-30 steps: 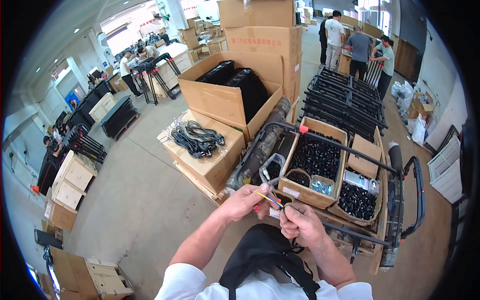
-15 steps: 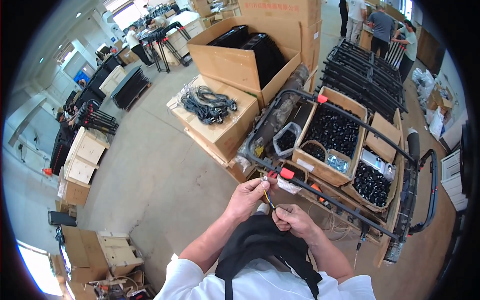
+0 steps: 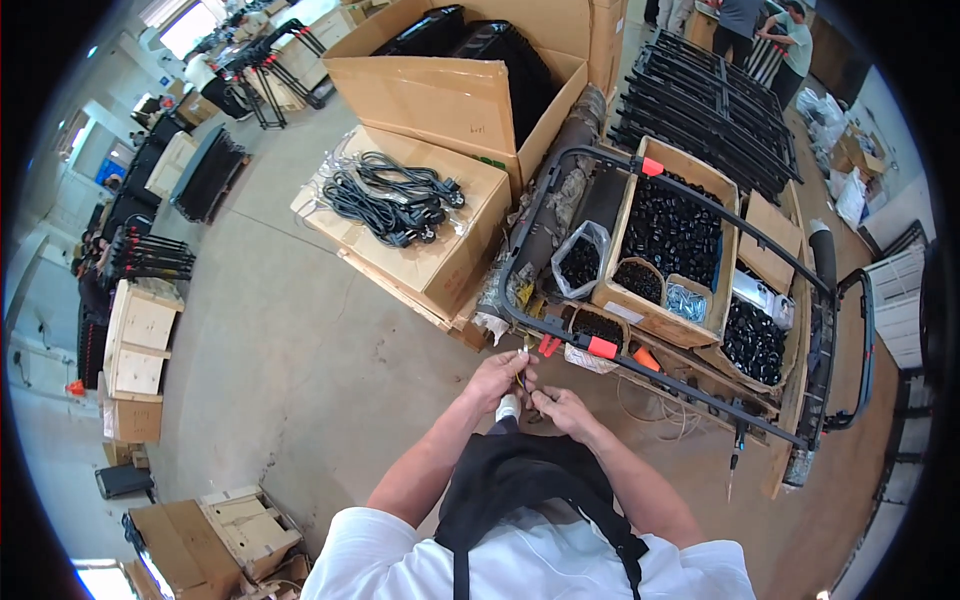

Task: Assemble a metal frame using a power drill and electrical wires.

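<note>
My left hand (image 3: 498,380) is closed in a pinch on a small pale connector (image 3: 525,350) that pokes up above the fingertips. Thin coloured wires (image 3: 519,381) hang from it, partly hidden by the fingers. Just right of and a little nearer than the left, my right hand (image 3: 566,411) has its thumb and fingers closed around the lower part of the wires. Both hands are held in front of the black apron (image 3: 530,480), close to the near edge of a black tubular frame (image 3: 680,388).
The frame lies over a cart with a box of black plastic parts (image 3: 670,240), a small box of metal screws (image 3: 686,301) and another box of black parts (image 3: 752,345). Bundled black power cables (image 3: 390,200) rest on a carton (image 3: 440,262) to the left. People work farther back.
My hands have come closer together, with the wires between them less exposed. The head view has shifted, so the cart and cartons sit differently in the picture.
</note>
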